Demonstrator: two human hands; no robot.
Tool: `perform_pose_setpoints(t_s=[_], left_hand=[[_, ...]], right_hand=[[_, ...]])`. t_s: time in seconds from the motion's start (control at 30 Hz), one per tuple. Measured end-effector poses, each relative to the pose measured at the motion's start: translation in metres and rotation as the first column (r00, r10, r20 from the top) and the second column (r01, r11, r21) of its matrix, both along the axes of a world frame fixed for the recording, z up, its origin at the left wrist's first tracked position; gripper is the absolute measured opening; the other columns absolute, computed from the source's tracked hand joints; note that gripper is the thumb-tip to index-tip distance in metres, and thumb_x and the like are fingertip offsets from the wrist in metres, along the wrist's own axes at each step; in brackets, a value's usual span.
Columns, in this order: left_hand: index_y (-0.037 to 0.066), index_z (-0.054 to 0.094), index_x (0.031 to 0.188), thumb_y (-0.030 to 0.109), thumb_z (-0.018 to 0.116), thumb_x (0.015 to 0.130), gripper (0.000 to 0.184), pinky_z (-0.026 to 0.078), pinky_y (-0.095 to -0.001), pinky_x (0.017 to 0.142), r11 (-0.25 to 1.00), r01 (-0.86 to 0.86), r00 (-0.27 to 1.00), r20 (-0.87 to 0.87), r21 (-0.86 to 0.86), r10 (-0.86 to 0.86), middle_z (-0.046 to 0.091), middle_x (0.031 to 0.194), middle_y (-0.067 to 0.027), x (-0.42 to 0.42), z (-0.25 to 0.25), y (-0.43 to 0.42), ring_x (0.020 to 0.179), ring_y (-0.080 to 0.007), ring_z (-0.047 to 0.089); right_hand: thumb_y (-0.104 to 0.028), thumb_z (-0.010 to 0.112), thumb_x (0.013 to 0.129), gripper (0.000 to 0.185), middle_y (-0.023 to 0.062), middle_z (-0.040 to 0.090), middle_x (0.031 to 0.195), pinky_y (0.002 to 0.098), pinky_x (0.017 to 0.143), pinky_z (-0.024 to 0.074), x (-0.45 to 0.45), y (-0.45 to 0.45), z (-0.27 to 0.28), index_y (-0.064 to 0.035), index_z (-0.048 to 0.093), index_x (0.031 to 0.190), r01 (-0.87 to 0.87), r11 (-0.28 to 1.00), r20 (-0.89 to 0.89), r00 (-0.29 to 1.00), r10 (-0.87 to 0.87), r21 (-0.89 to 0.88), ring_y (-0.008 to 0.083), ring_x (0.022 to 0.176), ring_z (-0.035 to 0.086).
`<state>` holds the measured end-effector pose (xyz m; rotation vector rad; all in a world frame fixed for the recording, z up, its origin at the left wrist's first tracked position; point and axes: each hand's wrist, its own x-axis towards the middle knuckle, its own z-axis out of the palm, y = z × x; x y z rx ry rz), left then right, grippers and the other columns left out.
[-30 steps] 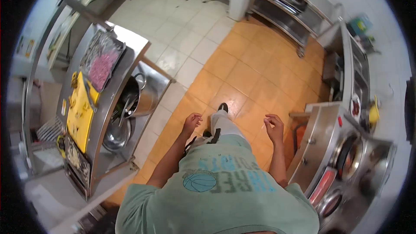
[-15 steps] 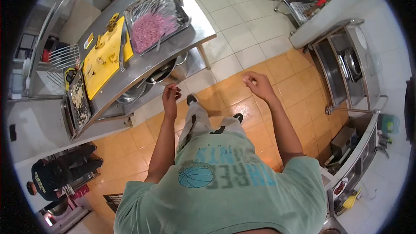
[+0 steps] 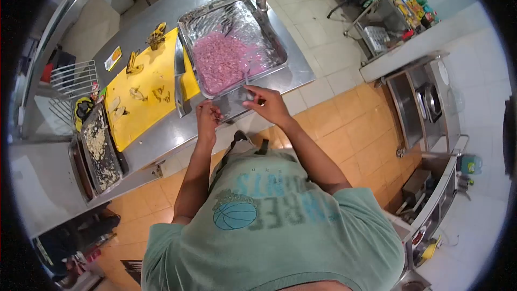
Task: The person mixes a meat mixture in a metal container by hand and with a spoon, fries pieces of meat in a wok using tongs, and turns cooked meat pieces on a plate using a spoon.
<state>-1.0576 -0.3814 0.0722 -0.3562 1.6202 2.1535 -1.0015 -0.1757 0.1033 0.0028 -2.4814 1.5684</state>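
Note:
A metal tray lined with shiny wrap holds a spread of pink chopped food. My right hand is at the tray's near right corner, its thumb and index finger apart by the end of a thin utensil handle. Below the tray's near left corner, my left hand has curled fingers; whether it holds anything is too small to tell. Left of the tray lie a yellow cutting board with peel-like scraps and a long knife.
Peels and a wire rack are beyond the board. A dark tray of pale bits sits at the table's left end. A wheeled steel shelf stands right. Another person is at lower left.
I have come up to the steel table. Both hands have moved forward to the near edge of the tray, and the right hand has come inward from the right.

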Motion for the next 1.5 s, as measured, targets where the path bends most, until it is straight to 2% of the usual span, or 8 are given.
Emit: perform_pose_setpoints(t_s=[0.27,0.4,0.6,0.73,0.97,1.07,1.2,1.5], left_hand=[[0.013,0.043,0.082,0.037,0.045,0.089,0.024,0.032,-0.0244,0.050,0.970,-0.024,0.988,0.156,0.241,-0.014,0.040,0.063,0.0012,0.010,0.011,0.004,0.052,-0.0115,0.040],[0.012,0.043,0.080,0.030,0.042,0.090,0.021,0.028,-0.0243,0.043,0.802,0.406,0.867,0.091,0.438,-0.490,0.027,0.052,0.0013,0.042,0.027,0.023,0.044,-0.0097,0.031],[0.005,0.043,0.088,0.023,0.041,0.091,0.018,0.032,-0.0222,0.051,0.773,0.629,0.773,0.035,0.088,-0.633,0.034,0.061,0.0003,0.066,0.024,0.072,0.054,-0.0092,0.036],[0.005,0.044,0.090,0.019,0.040,0.091,0.014,0.034,-0.0214,0.055,0.594,0.798,0.570,-0.190,-0.101,-0.799,0.035,0.067,0.0012,0.110,0.021,0.116,0.064,-0.0074,0.038],[0.011,0.052,0.091,0.019,0.051,0.086,0.009,0.037,-0.0213,0.054,0.190,0.980,0.196,0.165,-0.053,-0.967,0.046,0.065,0.0019,0.283,-0.010,0.256,0.059,-0.0081,0.044],[0.013,0.053,0.090,0.024,0.052,0.085,0.012,0.039,-0.0257,0.055,0.039,0.989,-0.016,0.365,0.144,-0.931,0.048,0.066,0.0029,0.358,-0.040,0.305,0.058,-0.0099,0.045],[0.013,0.054,0.090,0.022,0.050,0.085,0.011,0.040,-0.0272,0.056,-0.050,0.997,-0.072,0.471,0.059,-0.879,0.050,0.068,0.0025,0.430,-0.049,0.362,0.059,-0.0108,0.046],[0.014,0.054,0.072,0.016,0.052,0.081,0.009,0.041,-0.0268,0.055,0.097,0.991,0.030,0.539,0.097,-0.842,0.050,0.060,0.0031,0.477,-0.082,0.541,0.053,-0.0117,0.046]], right_hand=[[-0.021,0.063,0.080,0.032,0.0117,0.064,0.091,0.0309,0.063,0.0487,0.005,0.011,0.009,-0.0076,0.060,0.109,0.283,0.958,-0.048,0.957,-0.285,-0.049,0.0198,0.070,0.062],[-0.013,0.063,0.078,0.048,0.0072,0.065,0.082,0.0292,0.067,0.0499,0.031,0.025,0.011,-0.0125,0.049,0.124,0.078,0.996,-0.005,0.997,-0.078,-0.042,0.0198,0.072,0.063],[-0.017,0.061,0.080,0.048,0.0065,0.064,0.082,0.0313,0.062,0.0484,0.078,0.026,-0.001,-0.0139,0.047,0.126,0.173,0.984,-0.040,0.984,-0.174,-0.032,0.0205,0.066,0.060],[-0.019,0.058,0.082,0.025,0.0099,0.064,0.088,0.0330,0.064,0.0491,0.174,0.051,0.008,-0.0067,0.061,0.103,0.341,0.939,0.013,0.940,-0.342,0.030,0.0230,0.070,0.061],[-0.018,0.058,0.083,0.020,0.0087,0.065,0.086,0.0286,0.064,0.0492,0.452,0.095,-0.030,-0.0030,0.063,0.096,0.892,0.427,0.061,0.439,-0.896,-0.150,0.0183,0.070,0.062],[-0.015,0.058,0.084,0.018,0.0078,0.065,0.084,0.0261,0.062,0.0481,0.558,0.081,-0.042,-0.0030,0.063,0.096,0.971,0.115,0.137,0.145,-0.980,-0.210,0.0137,0.069,0.061],[-0.015,0.055,0.084,0.017,0.0082,0.065,0.084,0.0279,0.068,0.0495,0.660,0.082,-0.045,-0.0029,0.062,0.095,0.925,-0.276,0.372,-0.168,-0.913,-0.260,0.0167,0.076,0.063],[-0.014,0.055,0.083,0.017,0.0085,0.065,0.084,0.0294,0.070,0.0497,0.747,0.155,-0.095,-0.0042,0.062,0.094,0.906,-0.358,0.446,-0.231,-0.865,-0.225,0.0163,0.077,0.062]])
